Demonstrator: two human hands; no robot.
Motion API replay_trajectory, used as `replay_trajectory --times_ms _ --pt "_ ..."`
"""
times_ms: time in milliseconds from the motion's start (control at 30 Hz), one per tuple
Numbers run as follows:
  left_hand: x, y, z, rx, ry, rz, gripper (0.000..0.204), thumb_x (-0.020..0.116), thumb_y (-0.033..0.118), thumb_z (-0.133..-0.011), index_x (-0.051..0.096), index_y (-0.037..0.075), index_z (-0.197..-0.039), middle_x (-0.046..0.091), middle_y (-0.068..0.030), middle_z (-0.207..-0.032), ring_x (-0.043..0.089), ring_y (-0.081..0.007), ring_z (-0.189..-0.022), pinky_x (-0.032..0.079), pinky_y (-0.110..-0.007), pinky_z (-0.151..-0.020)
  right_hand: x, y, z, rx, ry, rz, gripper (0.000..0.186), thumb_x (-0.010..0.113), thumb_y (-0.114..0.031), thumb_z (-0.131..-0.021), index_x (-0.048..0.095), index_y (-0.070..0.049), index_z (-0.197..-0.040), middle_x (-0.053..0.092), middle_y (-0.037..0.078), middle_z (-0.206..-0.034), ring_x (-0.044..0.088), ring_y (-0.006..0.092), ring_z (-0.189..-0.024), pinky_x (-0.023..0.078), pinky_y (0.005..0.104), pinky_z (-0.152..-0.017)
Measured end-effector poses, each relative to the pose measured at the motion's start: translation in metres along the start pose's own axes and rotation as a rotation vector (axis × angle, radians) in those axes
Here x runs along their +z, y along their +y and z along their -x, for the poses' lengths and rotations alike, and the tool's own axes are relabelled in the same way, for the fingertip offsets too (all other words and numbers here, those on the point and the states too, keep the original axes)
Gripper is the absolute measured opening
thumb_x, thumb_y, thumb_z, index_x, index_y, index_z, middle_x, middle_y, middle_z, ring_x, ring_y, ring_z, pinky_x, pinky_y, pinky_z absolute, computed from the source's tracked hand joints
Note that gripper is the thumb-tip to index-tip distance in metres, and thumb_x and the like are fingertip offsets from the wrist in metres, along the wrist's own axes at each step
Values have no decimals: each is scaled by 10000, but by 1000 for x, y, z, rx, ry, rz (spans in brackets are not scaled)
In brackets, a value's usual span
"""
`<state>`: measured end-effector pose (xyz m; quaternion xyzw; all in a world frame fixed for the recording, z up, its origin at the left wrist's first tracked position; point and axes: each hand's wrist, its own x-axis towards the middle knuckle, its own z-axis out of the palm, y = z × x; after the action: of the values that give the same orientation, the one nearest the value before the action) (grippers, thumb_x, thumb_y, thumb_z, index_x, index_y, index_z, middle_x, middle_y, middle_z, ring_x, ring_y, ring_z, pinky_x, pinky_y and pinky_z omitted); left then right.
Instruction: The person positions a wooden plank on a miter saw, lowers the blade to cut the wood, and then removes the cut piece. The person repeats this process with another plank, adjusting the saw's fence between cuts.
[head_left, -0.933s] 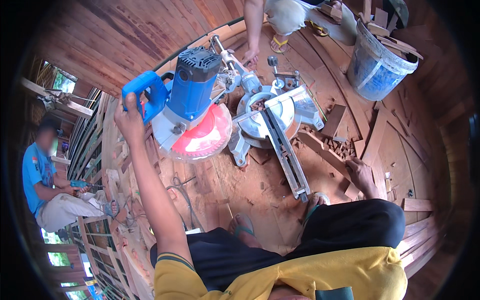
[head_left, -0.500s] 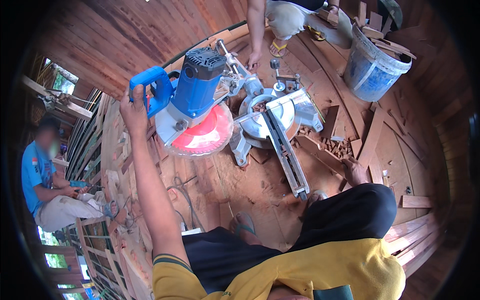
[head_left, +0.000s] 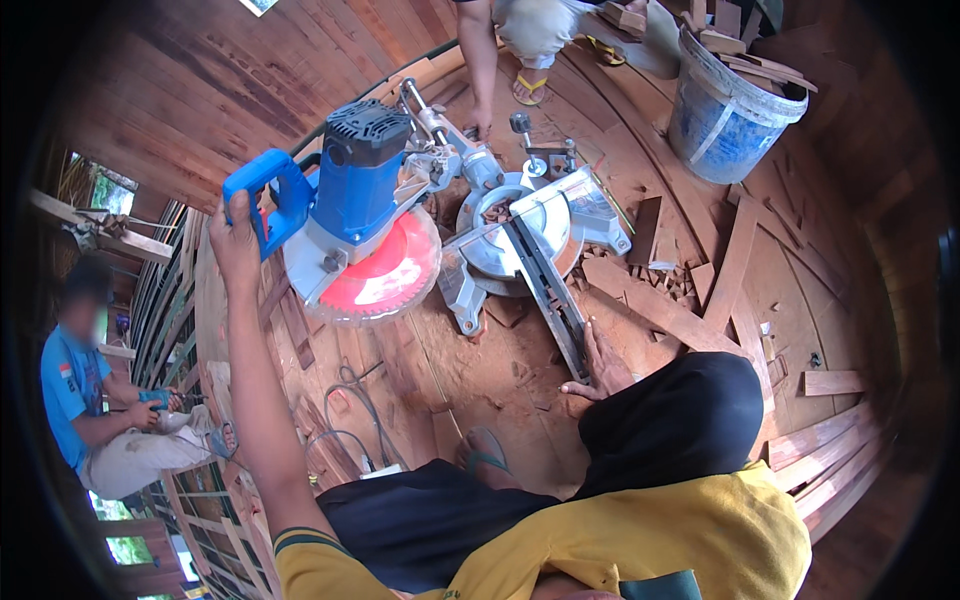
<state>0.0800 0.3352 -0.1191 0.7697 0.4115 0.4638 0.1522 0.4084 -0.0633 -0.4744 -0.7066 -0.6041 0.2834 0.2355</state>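
My left hand (head_left: 238,240) is wrapped round the blue handle (head_left: 275,195) of a mitre saw (head_left: 358,190). The saw head is raised to the left of its round metal base (head_left: 515,235), with the toothed blade (head_left: 385,270) showing under a clear, red-tinted guard. My right hand (head_left: 603,365) is at the near end of the slotted arm (head_left: 548,295) that sticks out from the base, fingers stretched out and thumb apart. A reddish wooden board (head_left: 665,310) lies just beyond that hand, to the right of the arm.
Wood offcuts (head_left: 680,285) and sawdust surround the base. A blue bucket (head_left: 735,115) of scrap stands far right. Another person's hand (head_left: 480,122) is by the saw's back. A person in blue (head_left: 85,375) sits left with a drill. A cable (head_left: 365,405) lies near my foot.
My right hand has let go of the wooden board and moved left to the end of the saw's arm. My left hand keeps hold of the handle. The whole view has shifted slightly.
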Motion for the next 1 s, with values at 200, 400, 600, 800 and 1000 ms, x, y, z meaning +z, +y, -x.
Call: replay_trajectory --times_ms 200,400,600,800,1000 --pt "-4 -18 -3 -27 29 -78 724 539 664 -1043 680 -19 -1239 725 -94 -1096 651 -164 -998 507 -337 -907 10 -2 -5 43 119 30 1235 744 -669 -855 162 103 -1623 322 353 -1618 341 457 -1521 268 508 -1280" --pt "-5 -21 -1 -38 70 -43 715 524 652 -1056 704 -28 -1188 734 -91 -1064 647 -154 -927 512 -321 -853 16 4 -5 19 160 177 1107 713 -604 -895 222 70 -1623 379 293 -1610 406 403 -1487 248 534 -1280" --pt "-5 -19 0 -23 86 -82 726 508 642 -1067 704 -41 -1214 738 -86 -1063 645 -144 -930 509 -313 -849 13 1 -4 55 126 124 1079 706 -562 -918 200 72 -1631 350 273 -1642 346 382 -1540 239 545 -1278" --pt "-9 -20 -2 -23 50 -108 734 497 641 -1072 715 -49 -1194 748 -97 -1052 653 -148 -937 514 -318 -862 11 0 -4 19 149 131 1061 698 -549 -930 203 76 -1629 349 271 -1641 361 385 -1522 247 549 -1268" --pt "-10 -17 -12 -29 6 -86 720 499 642 -1068 727 -37 -1135 745 -91 -978 664 -145 -875 522 -313 -808 10 0 -5 17 122 141 1048 679 -556 -938 206 75 -1629 360 281 -1631 368 384 -1517 237 547 -1271"
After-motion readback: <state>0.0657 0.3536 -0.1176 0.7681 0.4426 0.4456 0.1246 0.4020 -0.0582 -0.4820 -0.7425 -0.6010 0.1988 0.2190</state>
